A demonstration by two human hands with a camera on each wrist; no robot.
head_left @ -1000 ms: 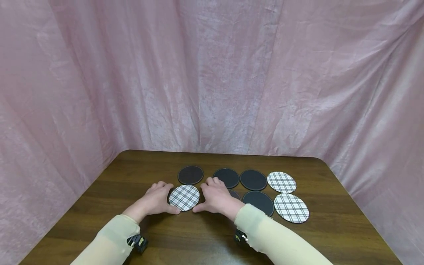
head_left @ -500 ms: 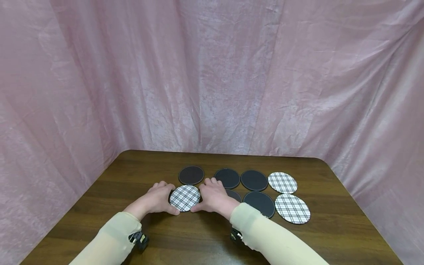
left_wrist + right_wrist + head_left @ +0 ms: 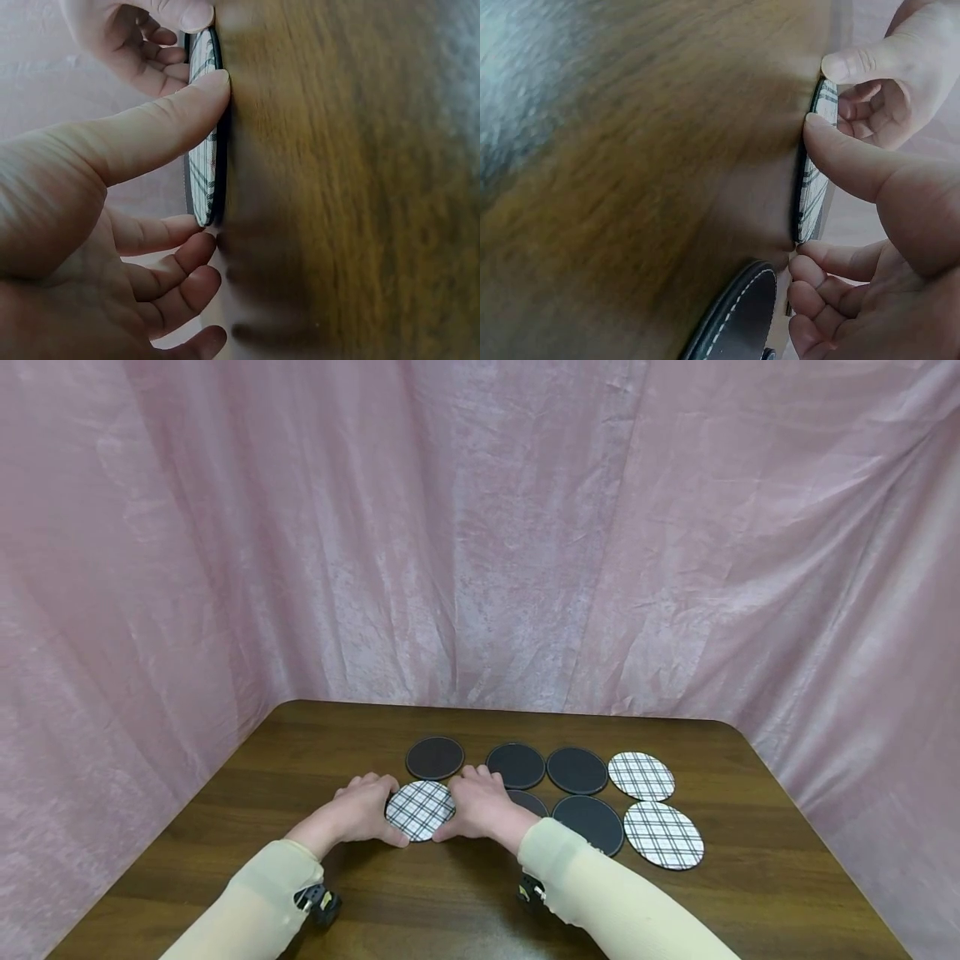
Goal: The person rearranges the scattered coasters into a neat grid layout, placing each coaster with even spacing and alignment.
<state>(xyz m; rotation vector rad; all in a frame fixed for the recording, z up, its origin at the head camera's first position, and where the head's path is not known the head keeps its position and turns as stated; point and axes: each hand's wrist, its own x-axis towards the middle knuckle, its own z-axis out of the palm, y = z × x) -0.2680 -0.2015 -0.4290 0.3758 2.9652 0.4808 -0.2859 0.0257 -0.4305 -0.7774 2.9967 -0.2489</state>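
A round white plaid coaster (image 3: 420, 811) with a dark edge lies on the wooden table between both hands. My left hand (image 3: 359, 811) holds its left side, thumb at the near edge and index finger farther round the rim. From the opposite side my right hand (image 3: 483, 804) grips it the same way. In the left wrist view, the thumb overlaps the edge of the plaid coaster (image 3: 201, 161), and the other fingers curl beside the tabletop. The right wrist view has the right thumb and index finger at the rim of the plaid coaster (image 3: 810, 196).
Just behind the held coaster lies a dark brown coaster (image 3: 435, 757). To the right are black coasters (image 3: 577, 770), one partly hidden by my right hand, and two more plaid coasters (image 3: 663, 836). A pink curtain (image 3: 480, 527) hangs behind the wooden table (image 3: 420, 910).
The right hand has moved slightly left, closer against the coaster's edge. The left hand and coaster have hardly moved; the whole view has shifted a little.
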